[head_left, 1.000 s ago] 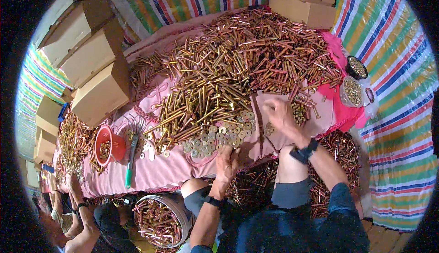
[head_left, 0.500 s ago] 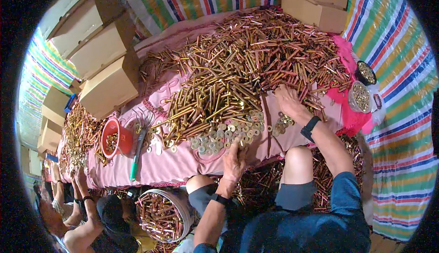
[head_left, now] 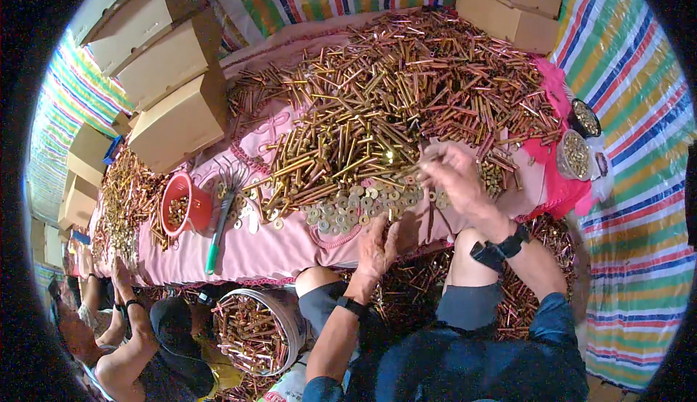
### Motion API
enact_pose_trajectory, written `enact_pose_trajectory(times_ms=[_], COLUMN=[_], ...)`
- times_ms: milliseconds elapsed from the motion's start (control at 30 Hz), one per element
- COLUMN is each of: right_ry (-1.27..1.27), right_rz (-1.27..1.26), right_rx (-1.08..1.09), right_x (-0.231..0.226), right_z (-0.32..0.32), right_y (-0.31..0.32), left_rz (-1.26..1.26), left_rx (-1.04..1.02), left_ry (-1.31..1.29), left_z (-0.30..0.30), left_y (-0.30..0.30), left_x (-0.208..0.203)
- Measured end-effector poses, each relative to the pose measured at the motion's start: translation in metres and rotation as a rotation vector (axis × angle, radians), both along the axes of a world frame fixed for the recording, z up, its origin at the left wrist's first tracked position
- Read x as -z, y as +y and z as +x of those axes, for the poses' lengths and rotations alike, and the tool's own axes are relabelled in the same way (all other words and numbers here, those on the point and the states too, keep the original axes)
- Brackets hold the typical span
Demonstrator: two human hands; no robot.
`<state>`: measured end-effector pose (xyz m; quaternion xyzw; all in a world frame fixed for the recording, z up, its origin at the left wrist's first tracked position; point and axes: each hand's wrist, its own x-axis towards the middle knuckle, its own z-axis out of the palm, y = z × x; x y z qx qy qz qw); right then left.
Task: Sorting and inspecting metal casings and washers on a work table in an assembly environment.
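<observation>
My left hand (head_left: 377,248) rests at the near edge of the pink-covered table, beside a spread of flat metal washers (head_left: 350,209). Its fingers curl together with the thumb close by; whatever they may hold is too small to make out. Above the washers, my right hand (head_left: 456,178) is lifted with the fingertips pinched, and blur hides what is between them. Just beyond both hands rises a big heap of brassy and coppery bolts (head_left: 341,148). Several small fasteners (head_left: 494,178) lie right of my right hand.
A red bucket (head_left: 205,212) of small parts and a green-handled wire rake (head_left: 218,231) stand left. Cardboard boxes (head_left: 178,130) stack at the back left. Two bowls of small parts (head_left: 573,156) sit far right. A bolt-filled pail (head_left: 290,322) is below; a co-worker's hands (head_left: 120,275) work left.
My right hand has come up off the bolts and swung left, toward the washers and my left hand. The left hand has barely moved.
</observation>
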<state>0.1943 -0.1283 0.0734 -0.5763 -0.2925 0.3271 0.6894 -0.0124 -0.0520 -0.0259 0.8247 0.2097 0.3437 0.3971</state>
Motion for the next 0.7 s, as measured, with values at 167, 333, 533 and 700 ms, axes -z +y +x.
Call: enact_pose_trajectory(times_ms=[167,333,533,700], right_ry=[-0.293,-0.483,-0.206,-0.406], right_rz=[-0.225,-0.256,-0.027,-0.013], right_rx=[-0.162,-0.229,-0.051,-0.014], right_x=[0.026,0.046,0.030,0.024], right_z=[-0.039,-0.061,-0.050,-0.067], right_y=[-0.015,-0.027,-0.019,-0.003], left_rz=[0.024,0.014,0.027,0.037], left_rx=[0.000,-0.001,0.016,-0.012], left_ry=[-0.052,-0.025,-0.050,-0.092], left_z=[0.007,0.003,0.004,0.007], left_y=[0.000,0.002,0.004,0.000], left_x=[0.001,0.006,0.005,0.003])
